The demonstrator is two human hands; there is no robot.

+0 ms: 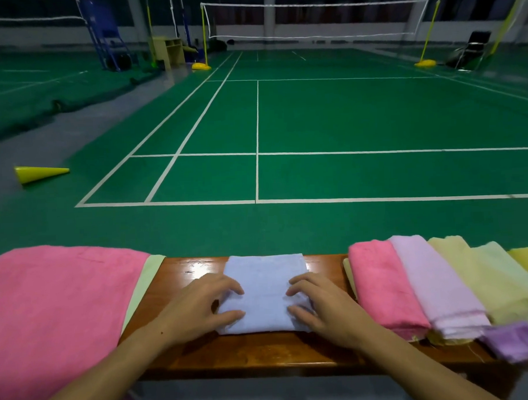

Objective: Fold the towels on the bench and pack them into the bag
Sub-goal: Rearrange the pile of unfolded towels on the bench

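Though the view is wide, hidden or cut off: no bag shows anywhere; the large pink towel (54, 314) runs off the left and bottom edges; the towels at far right are cropped by the frame edge; the back of the hall is dim and blurred.
Bench: a glossy brown wooden bench (257, 351) spans the foreground, its ends covered by towels.
Left of the bench: the pink towel lies spread flat over a pale green towel (142, 289), of which only a strip along its right side shows.
Right of the bench: a row of folded towels lies side by side and overlapping, a folded pink towel (384, 291), then a lilac towel (436, 289), then a pale yellow towel (484, 284); a small purple cloth (514, 341) hangs at the front edge below them.
Surroundings: a green badminton court (343, 114) with white lines lies beyond the bench, a yellow cone (39, 173) on its side at left, and a net (312, 19) on yellow posts far behind.
Task towel: a folded light blue towel (265, 293) sits at the bench's middle, well apart from the pink spread, nearer the right row.
Left hand (198, 308): fingers and thumb loosely curved, their tips on the blue towel's left edge; whether it grips the fold I cannot tell.
Right hand (322, 309): the same pose, tips on the right part of the towel, grip likewise unclear.
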